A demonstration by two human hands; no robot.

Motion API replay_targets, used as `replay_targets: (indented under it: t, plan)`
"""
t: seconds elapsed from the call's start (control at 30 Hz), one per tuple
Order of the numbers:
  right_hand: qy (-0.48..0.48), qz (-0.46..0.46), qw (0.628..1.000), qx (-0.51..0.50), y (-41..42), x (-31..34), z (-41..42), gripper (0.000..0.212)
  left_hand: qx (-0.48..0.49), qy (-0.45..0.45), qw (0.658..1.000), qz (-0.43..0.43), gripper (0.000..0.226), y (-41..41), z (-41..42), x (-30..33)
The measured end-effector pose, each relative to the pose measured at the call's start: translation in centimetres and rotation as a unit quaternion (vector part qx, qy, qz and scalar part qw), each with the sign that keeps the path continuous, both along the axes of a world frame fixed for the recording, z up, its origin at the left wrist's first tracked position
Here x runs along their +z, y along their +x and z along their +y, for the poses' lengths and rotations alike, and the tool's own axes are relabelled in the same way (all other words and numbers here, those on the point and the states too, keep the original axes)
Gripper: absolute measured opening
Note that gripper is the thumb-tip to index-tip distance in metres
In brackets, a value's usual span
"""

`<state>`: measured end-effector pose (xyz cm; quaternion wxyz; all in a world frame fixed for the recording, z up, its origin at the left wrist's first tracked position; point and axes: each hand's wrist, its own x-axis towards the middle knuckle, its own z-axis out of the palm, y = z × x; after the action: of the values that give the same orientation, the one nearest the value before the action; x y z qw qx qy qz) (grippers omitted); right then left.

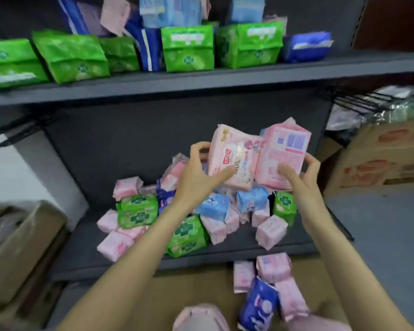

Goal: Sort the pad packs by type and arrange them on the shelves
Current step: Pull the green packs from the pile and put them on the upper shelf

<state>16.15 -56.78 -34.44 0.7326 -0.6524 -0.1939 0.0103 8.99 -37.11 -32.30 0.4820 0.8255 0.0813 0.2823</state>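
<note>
Pad packs (194, 218) lie heaped on a dark grey lower shelf (86, 256), cardboard boxes (382, 158) alongside. Above the heap, the left hand (201, 173) grips a pale pink pack (234, 156) and the right hand (299, 177) a deeper pink pack (285, 154), edges touching.

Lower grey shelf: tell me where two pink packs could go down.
Bare patch on the lower grey shelf left of the mixed heap of pink, green and blue packs, and a narrower strip at its right end. The middle is crowded.

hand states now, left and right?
Left hand: grips the pale pink pack.
Right hand: grips the darker pink pack, barcode side showing.
</note>
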Motion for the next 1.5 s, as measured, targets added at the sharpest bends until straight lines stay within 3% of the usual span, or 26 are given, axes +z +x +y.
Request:
replay_targets:
  t: [0.17, 0.33, 0.47, 0.7, 0.8, 0.93, 1.0, 1.07, 1.2, 1.4, 1.5]
  plan:
    - [-0.174, 0.136, 0.975, -0.004, -1.7, -11.4, -3.4, 0.066, -0.048, 0.023, 0.980, 0.194, 0.067, -0.8, -1.3, -10.8]
    - [-0.232, 0.280, 0.931, -0.040, -2.9, -21.3, -5.7, 0.074, -0.076, 0.029, 0.940, 0.331, 0.070, 0.2, -3.3, -21.9]
    - [-0.277, 0.339, 0.898, -0.048, -4.0, -27.7, -7.3, 0.096, -0.058, 0.025, 0.909, 0.412, 0.074, 1.0, -4.4, -29.0]
    - [-0.355, 0.360, 0.854, -0.121, -2.2, -33.3, -6.8, 0.057, -0.003, 0.102, 0.890, 0.445, 0.092, 2.7, -3.7, -35.9]
    - [-0.393, 0.382, 0.834, -0.059, -1.6, -34.7, -5.6, 0.067, 0.005, 0.146, 0.876, 0.459, 0.087, 3.5, -3.6, -37.6]
    - [-0.523, 0.315, 0.792, -0.027, -2.2, -37.4, -6.0, 0.081, -0.040, 0.110, 0.863, 0.491, 0.082, 4.5, -4.4, -40.6]
    - [-0.593, 0.271, 0.758, -0.014, -2.1, -37.3, -6.2, 0.069, -0.068, 0.073, 0.859, 0.501, 0.080, 5.0, -4.7, -41.7]
    - [-0.632, 0.222, 0.742, -0.016, -1.6, -36.7, -6.4, 0.059, -0.091, 0.096, 0.854, 0.503, 0.077, 5.5, -4.8, -42.2]
    - [-0.625, 0.201, 0.753, 0.036, -0.7, -36.0, -6.5, 0.058, -0.111, 0.168, 0.836, 0.510, 0.070, 6.1, -4.1, -42.5]
    - [-0.687, 0.123, 0.712, 0.077, 0.9, -34.6, -6.4, 0.057, -0.117, 0.225, 0.823, 0.508, 0.078, 6.7, -4.0, -41.4]
    - [-0.693, 0.072, 0.711, 0.100, 1.7, -33.1, -6.1, 0.053, -0.107, 0.240, 0.827, 0.497, 0.061, 6.5, -3.4, -39.4]
